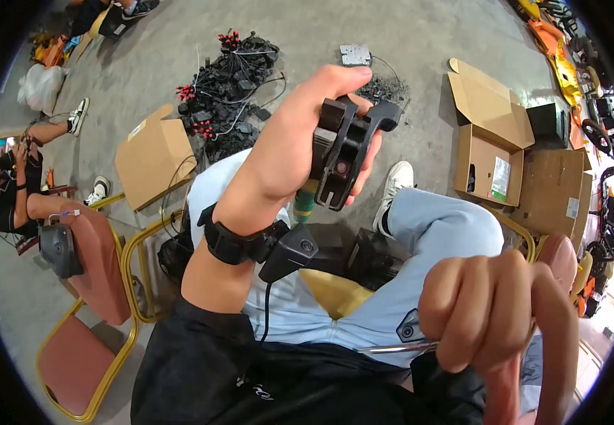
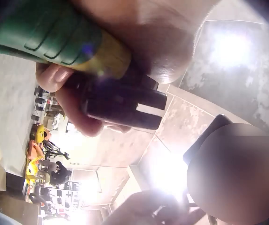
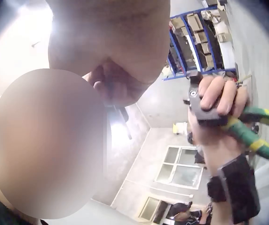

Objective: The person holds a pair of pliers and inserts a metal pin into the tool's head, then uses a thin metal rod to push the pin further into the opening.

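Note:
My left hand (image 1: pixel 285 142) grips a black bracket-like part (image 1: pixel 342 159) together with a tool whose green and yellow handle (image 1: pixel 305 202) shows below it. In the right wrist view the same hand (image 3: pixel 223 96) has its fingers around the black part (image 3: pixel 202 105), and two green-yellow handles (image 3: pixel 249 138) stick out beside it. The left wrist view has the handle (image 2: pixel 54 35) close up against the slotted black part (image 2: pixel 125 105). My right hand (image 1: pixel 487 312), fingers curled, holds a thin metal tool (image 1: pixel 399 348) near my lap, apart from the black part; its far end is hidden.
On the floor lie a pile of black parts and cables (image 1: pixel 225 99), a small metallic block (image 1: pixel 356 55) and an open cardboard box (image 1: pixel 487 159). A pink chair (image 1: pixel 94 262) stands at the left, with a seated person (image 1: pixel 13 177) beyond it.

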### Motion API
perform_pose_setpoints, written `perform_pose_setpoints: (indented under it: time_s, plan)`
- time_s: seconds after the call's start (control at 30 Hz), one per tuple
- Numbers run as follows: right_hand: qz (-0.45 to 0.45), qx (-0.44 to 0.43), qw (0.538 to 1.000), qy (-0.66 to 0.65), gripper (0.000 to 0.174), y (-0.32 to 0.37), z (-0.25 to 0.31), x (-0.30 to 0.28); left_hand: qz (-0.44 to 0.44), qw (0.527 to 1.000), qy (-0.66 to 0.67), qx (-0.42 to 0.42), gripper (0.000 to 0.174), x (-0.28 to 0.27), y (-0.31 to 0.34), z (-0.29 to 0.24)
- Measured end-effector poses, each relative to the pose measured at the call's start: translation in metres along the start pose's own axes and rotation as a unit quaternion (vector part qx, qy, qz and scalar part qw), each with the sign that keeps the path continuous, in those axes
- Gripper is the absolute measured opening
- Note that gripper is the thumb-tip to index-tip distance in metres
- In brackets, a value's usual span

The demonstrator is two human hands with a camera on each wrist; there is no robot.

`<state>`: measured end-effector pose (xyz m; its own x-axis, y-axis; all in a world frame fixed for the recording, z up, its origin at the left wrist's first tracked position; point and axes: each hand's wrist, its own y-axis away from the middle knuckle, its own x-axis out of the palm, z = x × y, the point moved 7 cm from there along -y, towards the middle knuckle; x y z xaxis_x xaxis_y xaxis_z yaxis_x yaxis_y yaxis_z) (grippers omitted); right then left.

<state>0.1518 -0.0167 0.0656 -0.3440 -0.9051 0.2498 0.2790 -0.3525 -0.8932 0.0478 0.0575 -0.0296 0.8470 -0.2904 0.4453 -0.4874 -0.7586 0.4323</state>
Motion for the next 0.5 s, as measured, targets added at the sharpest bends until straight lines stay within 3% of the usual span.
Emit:
perform_pose_setpoints:
  time_s: [0.03, 0.07, 0.23, 0.3, 0.5]
  plan:
    - [0.056, -0.042, 0.997, -0.023, 0.054, 0.0, 0.006, 0.007, 0.002, 1.0, -0.005, 0.007, 0.064, 0.0, -0.001, -0.001]
    - [0.054, -0.042, 0.997, -0.022, 0.054, 0.0, 0.008, 0.008, 0.005, 1.0, -0.009, 0.014, 0.064, 0.001, -0.002, -0.002]
    - [-0.1, 0.005, 0.992, -0.075, 0.02, 0.0, 0.015, 0.009, 0.0, 1.0, 0.0, 0.006, 0.064, 0.0, -0.002, -0.001]
    - [-0.158, 0.073, 0.981, -0.08, 0.029, -0.01, 0.011, 0.006, -0.008, 1.0, 0.018, 0.008, 0.064, 0.0, -0.002, 0.001]
    - [-0.202, 0.015, 0.978, -0.037, 0.04, 0.031, 0.052, 0.016, 0.009, 0.999, -0.002, 0.035, 0.063, -0.002, -0.001, -0.004]
